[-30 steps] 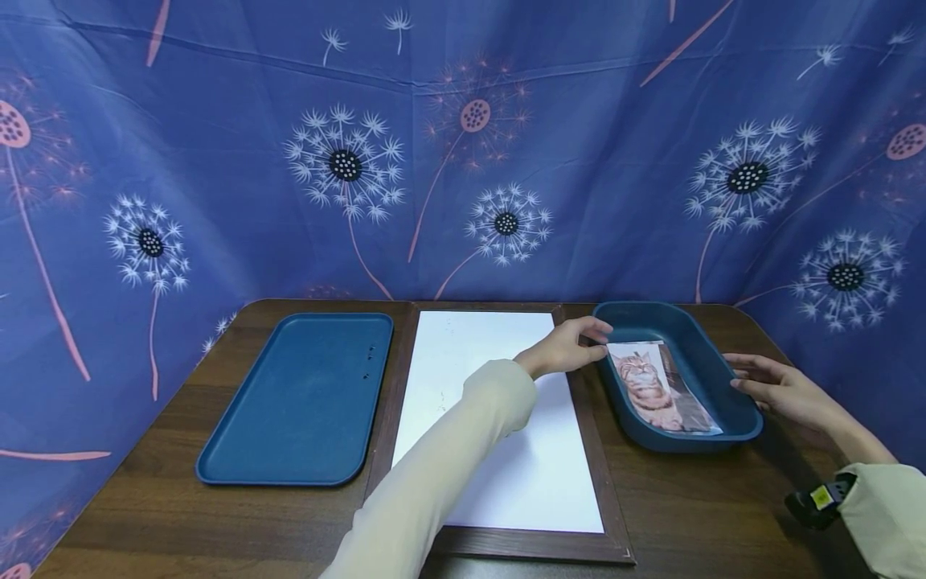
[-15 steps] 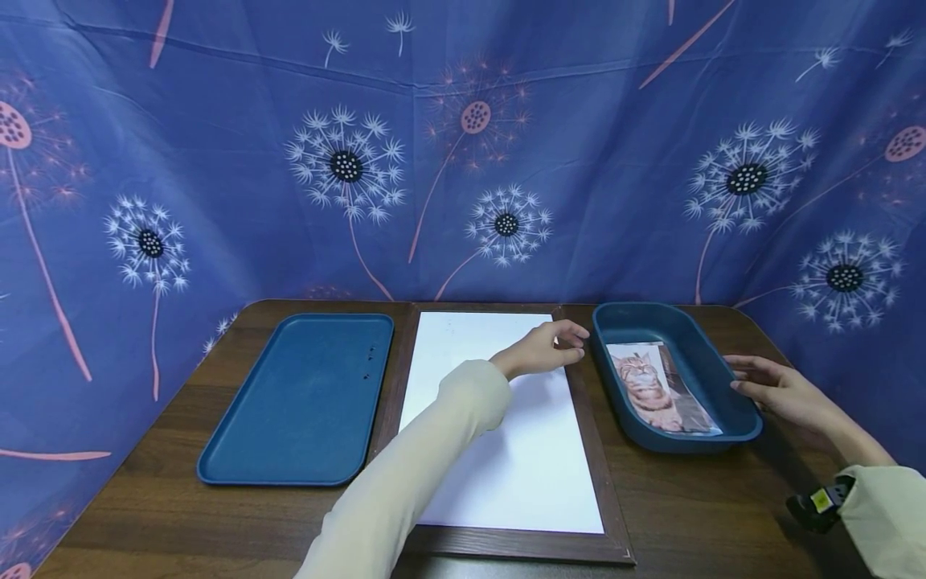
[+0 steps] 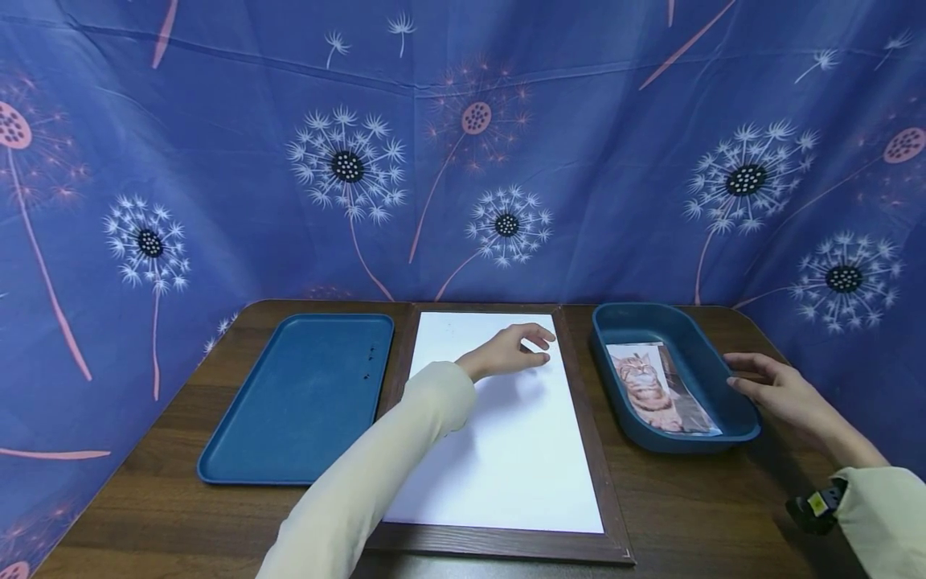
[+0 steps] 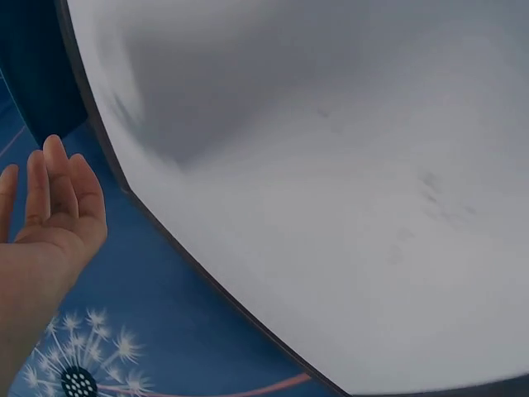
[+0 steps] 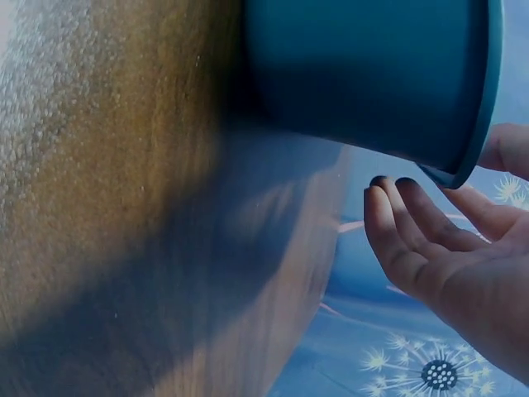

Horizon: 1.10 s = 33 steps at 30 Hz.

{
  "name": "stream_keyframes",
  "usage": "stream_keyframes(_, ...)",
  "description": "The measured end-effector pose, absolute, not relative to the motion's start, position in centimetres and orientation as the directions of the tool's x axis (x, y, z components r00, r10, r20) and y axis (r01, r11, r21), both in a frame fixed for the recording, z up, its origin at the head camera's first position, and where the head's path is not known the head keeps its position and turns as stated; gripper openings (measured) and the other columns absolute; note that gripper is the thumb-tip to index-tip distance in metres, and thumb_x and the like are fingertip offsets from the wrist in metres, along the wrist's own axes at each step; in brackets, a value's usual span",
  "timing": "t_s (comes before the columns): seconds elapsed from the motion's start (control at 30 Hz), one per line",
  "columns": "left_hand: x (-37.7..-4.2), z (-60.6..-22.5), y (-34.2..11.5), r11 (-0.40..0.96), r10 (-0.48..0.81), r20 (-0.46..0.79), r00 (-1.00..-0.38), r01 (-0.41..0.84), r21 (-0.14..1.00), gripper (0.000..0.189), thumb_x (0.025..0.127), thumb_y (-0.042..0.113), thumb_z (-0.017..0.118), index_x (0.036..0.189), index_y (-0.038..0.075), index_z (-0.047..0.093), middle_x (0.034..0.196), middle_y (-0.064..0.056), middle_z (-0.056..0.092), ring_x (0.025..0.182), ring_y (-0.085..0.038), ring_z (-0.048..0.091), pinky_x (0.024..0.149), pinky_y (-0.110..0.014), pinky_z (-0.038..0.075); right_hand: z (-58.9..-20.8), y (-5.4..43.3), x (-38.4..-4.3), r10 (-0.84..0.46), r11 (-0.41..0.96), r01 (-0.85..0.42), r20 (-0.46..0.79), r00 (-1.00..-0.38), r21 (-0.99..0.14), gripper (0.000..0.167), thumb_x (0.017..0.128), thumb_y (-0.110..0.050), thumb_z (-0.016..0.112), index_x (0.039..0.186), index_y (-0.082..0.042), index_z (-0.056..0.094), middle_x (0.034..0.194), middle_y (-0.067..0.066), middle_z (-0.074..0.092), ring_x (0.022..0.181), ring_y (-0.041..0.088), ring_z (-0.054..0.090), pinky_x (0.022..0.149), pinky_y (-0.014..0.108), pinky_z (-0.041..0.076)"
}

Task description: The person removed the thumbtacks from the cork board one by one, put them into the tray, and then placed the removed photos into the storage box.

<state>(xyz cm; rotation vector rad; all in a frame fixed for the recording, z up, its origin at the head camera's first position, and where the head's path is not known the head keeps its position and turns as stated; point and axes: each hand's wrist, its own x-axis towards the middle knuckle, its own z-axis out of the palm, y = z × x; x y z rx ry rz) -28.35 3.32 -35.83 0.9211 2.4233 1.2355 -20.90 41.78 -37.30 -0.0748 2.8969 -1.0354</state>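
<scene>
A deep blue plastic bin point(image 3: 683, 446) stands at the right of the table, holding a printed cat picture point(image 3: 646, 394). My right hand point(image 3: 784, 394) is at its right rim. In the right wrist view, thumb and forefinger meet the bin's rim from either side, while the other fingers point(image 5: 405, 223) stay loosely bent off its wall. My left hand point(image 3: 510, 350) hovers over the whiteboard point(image 3: 521, 474), fingers relaxed and slightly bent, with nothing in them. The left wrist view shows its palm and loosely spread fingers beside the board's edge.
A flat blue tray point(image 3: 297, 402) lies on the wooden table point(image 3: 145, 498) at the left, with small dark marks near its right side. A brown frame point(image 3: 499, 543) borders the whiteboard. Behind hangs a blue curtain point(image 3: 239, 121) with dandelion prints.
My left hand has drawn away from the bin's left rim and moved left over the whiteboard. My right hand has stayed at the right rim, and the bin has hardly moved.
</scene>
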Motion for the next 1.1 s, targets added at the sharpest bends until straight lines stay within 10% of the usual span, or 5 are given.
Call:
stream_keyframes(0.2, -28.3, -36.1, 1.3, 0.461, 0.626, 0.031, -0.780, 0.401, 0.792, 0.033, 0.087, 0.008, 0.057, 0.120, 0.005, 0.054, 0.118, -0.018, 0.058, 0.101, -0.025, 0.060, 0.086, -0.021, 0.046, -37.2, 41.3, -20.7, -0.061, 0.798, -0.052, 0.006, -0.998, -0.601, 0.054, 0.096, -0.027, 0.044, 0.133, 0.010, 0.031, 0.128, 0.036, 0.038, 0.100, 0.031, 0.052, 0.066, 0.026, 0.048)
stream_keyframes(0.47, -28.2, -36.4, -1.5, 0.472, 0.609, 0.046, -0.792, 0.409, 0.781, 0.034, 0.087, 0.008, 0.058, 0.120, 0.004, 0.054, 0.119, -0.018, 0.057, 0.104, -0.025, 0.059, 0.089, -0.025, 0.047, -37.3, 41.0, -20.5, -0.055, 0.809, -0.111, 0.112, -0.992, -0.577, 0.049, 0.094, -0.023, 0.049, 0.130, 0.009, 0.037, 0.124, 0.034, 0.043, 0.085, -0.012, 0.042, 0.060, 0.015, 0.043)
stream_keyframes(0.7, -28.1, -36.4, -4.0, 0.492, 0.605, 0.074, -0.793, 0.445, 0.749, 0.036, 0.088, 0.009, 0.057, 0.122, 0.000, 0.052, 0.120, -0.019, 0.056, 0.108, -0.027, 0.056, 0.093, -0.030, 0.045, -37.6, 41.1, -20.4, -0.047, 0.799, -0.109, 0.119, -0.992, -0.592, 0.049, 0.095, -0.024, 0.048, 0.130, 0.008, 0.036, 0.123, 0.032, 0.045, 0.102, 0.037, 0.051, 0.066, 0.036, 0.049)
stream_keyframes(0.9, -27.7, -36.4, -6.0, 0.535, 0.565, 0.068, -0.822, 0.429, 0.728, 0.035, 0.088, 0.011, 0.057, 0.122, 0.002, 0.053, 0.120, -0.018, 0.056, 0.105, -0.027, 0.057, 0.092, -0.036, 0.046, -37.3, 40.7, -19.9, -0.068, 0.811, -0.148, 0.161, -0.985, -0.565, 0.048, 0.094, -0.022, 0.049, 0.129, 0.009, 0.038, 0.121, 0.035, 0.045, 0.086, -0.018, 0.038, 0.061, 0.016, 0.044)
stream_keyframes(1.1, -26.9, -36.3, -7.8, 0.588, 0.519, 0.084, -0.851, 0.426, 0.687, 0.034, 0.089, 0.013, 0.056, 0.122, 0.005, 0.054, 0.120, -0.017, 0.057, 0.105, -0.027, 0.056, 0.092, -0.042, 0.045, -37.3, 40.5, -19.6, -0.078, 0.819, -0.182, 0.208, -0.975, -0.545, 0.044, 0.093, -0.019, 0.050, 0.127, 0.009, 0.041, 0.119, 0.035, 0.046, 0.086, -0.018, 0.037, 0.060, 0.015, 0.044)
